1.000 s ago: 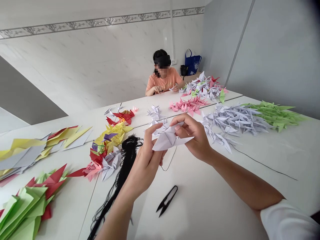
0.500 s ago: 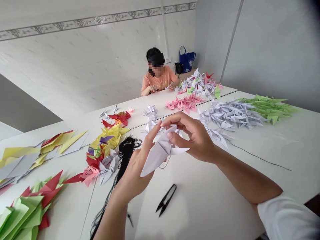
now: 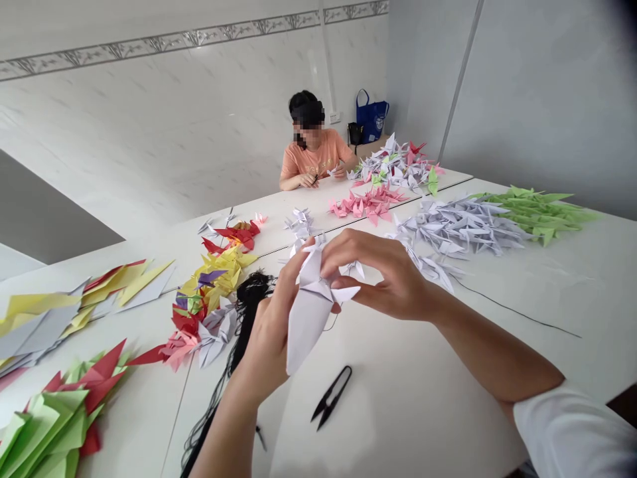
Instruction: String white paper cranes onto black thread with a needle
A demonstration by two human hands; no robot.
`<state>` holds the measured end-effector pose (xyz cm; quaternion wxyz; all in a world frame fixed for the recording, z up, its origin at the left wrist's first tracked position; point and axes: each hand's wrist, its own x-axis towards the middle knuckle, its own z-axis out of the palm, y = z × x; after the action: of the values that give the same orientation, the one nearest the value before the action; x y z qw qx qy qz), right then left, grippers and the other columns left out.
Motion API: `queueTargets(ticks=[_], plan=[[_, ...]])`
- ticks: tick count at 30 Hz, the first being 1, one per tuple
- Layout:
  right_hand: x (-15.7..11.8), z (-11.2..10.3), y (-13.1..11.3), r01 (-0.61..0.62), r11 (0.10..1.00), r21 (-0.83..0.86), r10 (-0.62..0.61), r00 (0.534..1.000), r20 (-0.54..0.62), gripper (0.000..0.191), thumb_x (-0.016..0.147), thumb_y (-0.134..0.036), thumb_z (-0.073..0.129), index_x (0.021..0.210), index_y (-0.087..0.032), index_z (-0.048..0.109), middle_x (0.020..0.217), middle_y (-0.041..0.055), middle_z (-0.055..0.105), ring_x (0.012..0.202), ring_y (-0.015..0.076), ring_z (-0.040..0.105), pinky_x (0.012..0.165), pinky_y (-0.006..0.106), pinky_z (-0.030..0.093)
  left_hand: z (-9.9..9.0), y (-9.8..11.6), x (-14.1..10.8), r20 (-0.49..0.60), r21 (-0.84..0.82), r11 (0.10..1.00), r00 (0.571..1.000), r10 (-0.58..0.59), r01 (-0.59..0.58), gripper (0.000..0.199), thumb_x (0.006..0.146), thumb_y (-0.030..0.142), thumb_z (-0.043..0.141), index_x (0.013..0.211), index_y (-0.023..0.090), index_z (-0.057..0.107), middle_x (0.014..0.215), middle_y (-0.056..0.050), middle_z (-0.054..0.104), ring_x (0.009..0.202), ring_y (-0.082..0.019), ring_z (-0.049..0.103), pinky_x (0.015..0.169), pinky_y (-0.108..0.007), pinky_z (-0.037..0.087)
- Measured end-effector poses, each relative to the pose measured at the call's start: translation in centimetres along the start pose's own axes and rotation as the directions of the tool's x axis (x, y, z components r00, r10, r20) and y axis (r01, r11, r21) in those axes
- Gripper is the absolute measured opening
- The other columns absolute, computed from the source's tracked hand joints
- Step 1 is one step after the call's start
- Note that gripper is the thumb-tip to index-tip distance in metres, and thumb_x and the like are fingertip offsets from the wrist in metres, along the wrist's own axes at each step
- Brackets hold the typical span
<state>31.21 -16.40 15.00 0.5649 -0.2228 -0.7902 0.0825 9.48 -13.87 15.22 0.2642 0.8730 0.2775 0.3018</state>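
Observation:
A white folded paper crane is held between both hands above the table, one long wing pointing down toward me. My left hand grips it from the left, its fingers partly hidden behind the paper. The thumb and fingers of my right hand pinch its right side near the centre fold. A thin dark thread hangs below it. Black thread snips lie on the white table below my hands. A bundle of black strings runs beside my left forearm.
Coloured folded cranes and flat folded papers lie at left, with green and red pieces nearer. White cranes, green ones and pink ones are piled at right. A person sits across the table.
The crane has turned so its long wing points more steeply down. My right fingers have shifted slightly on it. Across the table, the person's hands have moved a little.

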Motion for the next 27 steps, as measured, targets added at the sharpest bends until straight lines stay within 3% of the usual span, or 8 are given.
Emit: queueTargets(ticks=[5, 11, 14, 17, 19, 22, 25, 27], plan=[[0.0, -0.2, 0.4, 0.113, 0.983, -0.142, -0.112, 0.994, 0.017, 0.008, 0.099, -0.021, 0.061, 0.103, -0.027, 0.064, 0.096, 0.0048, 0.069, 0.093, 0.0204, 0.065, 0.082, 0.036, 0.054, -0.5, 0.5, 0.2, 0.044, 0.141, 0.988, 0.998, 0.050, -0.056, 0.057, 0.095, 0.017, 0.052, 0.148, 0.032, 0.037, 0.104, -0.003, 0.068, 0.061, -0.009, 0.059, 0.070, -0.023, 0.052], [-0.3, -0.5, 0.8, 0.197, 0.929, -0.312, -0.179, 0.980, 0.085, 0.009, 0.098, -0.018, 0.059, 0.099, -0.026, 0.062, 0.093, 0.0048, 0.067, 0.088, 0.0205, 0.062, 0.079, 0.035, 0.049, -0.9, 0.7, 0.2, 0.057, 0.159, 0.981, 0.993, 0.099, -0.107, 0.056, 0.090, 0.009, 0.052, 0.141, 0.030, 0.044, 0.110, -0.001, 0.067, 0.066, -0.008, 0.057, 0.068, -0.019, 0.048], [-0.4, -0.5, 1.0, 0.179, 0.934, -0.308, -0.155, 0.983, 0.103, 0.012, 0.099, -0.016, 0.055, 0.096, -0.026, 0.060, 0.086, 0.0031, 0.063, 0.082, 0.0196, 0.059, 0.082, 0.036, 0.049, -1.0, 0.7, 0.3, 0.103, 0.096, 0.994, 0.994, 0.040, -0.050, 0.049, 0.089, 0.009, 0.051, 0.135, 0.025, 0.050, 0.100, 0.000, 0.067, 0.069, -0.010, 0.058, 0.067, -0.020, 0.047], [-0.3, -0.6, 1.1, 0.112, 0.970, -0.215, -0.092, 0.991, 0.101, 0.013, 0.099, -0.017, 0.053, 0.093, -0.026, 0.059, 0.084, 0.0023, 0.062, 0.081, 0.0194, 0.059, 0.083, 0.037, 0.050, -1.0, 0.3, 0.7, 0.121, -0.087, 0.996, 0.993, 0.012, -0.002, 0.029, 0.090, 0.016, 0.053, 0.118, 0.020, 0.059, 0.101, -0.003, 0.067, 0.077, -0.013, 0.061, 0.068, -0.022, 0.049], [-0.2, -0.9, 1.0, 0.036, 0.989, -0.144, -0.029, 0.999, 0.045, 0.011, 0.100, -0.019, 0.055, 0.091, -0.026, 0.059, 0.085, 0.0029, 0.063, 0.083, 0.0197, 0.060, 0.082, 0.037, 0.051, -0.9, -0.3, 1.0, 0.085, -0.193, 0.981, 0.996, 0.027, -0.010, 0.018, 0.089, 0.018, 0.056, 0.107, 0.018, 0.062, 0.102, -0.005, 0.067, 0.080, -0.014, 0.062, 0.070, -0.022, 0.050], [0.2, -1.6, 0.9, -0.099, 0.995, -0.010, 0.096, 0.980, -0.176, 0.010, 0.100, -0.026, 0.058, 0.091, -0.025, 0.061, 0.088, 0.0035, 0.063, 0.086, 0.0192, 0.063, 0.083, 0.037, 0.054, -0.8, -1.8, 1.3, 0.021, -0.214, 0.976, 0.998, 0.053, -0.047, 0.015, 0.088, 0.017, 0.062, 0.103, 0.017, 0.063, 0.102, -0.006, 0.068, 0.089, -0.016, 0.063, 0.079, -0.023, 0.050], [0.5, -2.9, 1.1, -0.158, 0.959, 0.236, 0.249, 0.867, -0.432, 0.014, 0.099, -0.034, 0.062, 0.090, -0.024, 0.060, 0.090, 0.0020, 0.065, 0.087, 0.0181, 0.068, 0.085, 0.038, 0.057, -0.2, -3.4, 1.7, 0.054, -0.090, 0.996, 0.998, 0.020, -0.015, 0.021, 0.091, 0.015, 0.055, 0.110, 0.018, 0.063, 0.108, -0.005, 0.068, 0.097, -0.017, 0.064, 0.086, -0.024, 0.049], [0.6, -4.0, 1.5, -0.172, 0.905, 0.389, 0.368, 0.775, -0.513, 0.017, 0.096, -0.038, 0.066, 0.089, -0.025, 0.058, 0.091, 0.0007, 0.069, 0.088, 0.0183, 0.071, 0.083, 0.038, 0.060, 0.5, -4.7, 2.0, 0.110, 0.122, 0.992, 0.992, -0.057, 0.044, 0.032, 0.094, 0.013, 0.045, 0.121, 0.020, 0.060, 0.115, -0.006, 0.068, 0.102, -0.017, 0.065, 0.089, -0.026, 0.049]])
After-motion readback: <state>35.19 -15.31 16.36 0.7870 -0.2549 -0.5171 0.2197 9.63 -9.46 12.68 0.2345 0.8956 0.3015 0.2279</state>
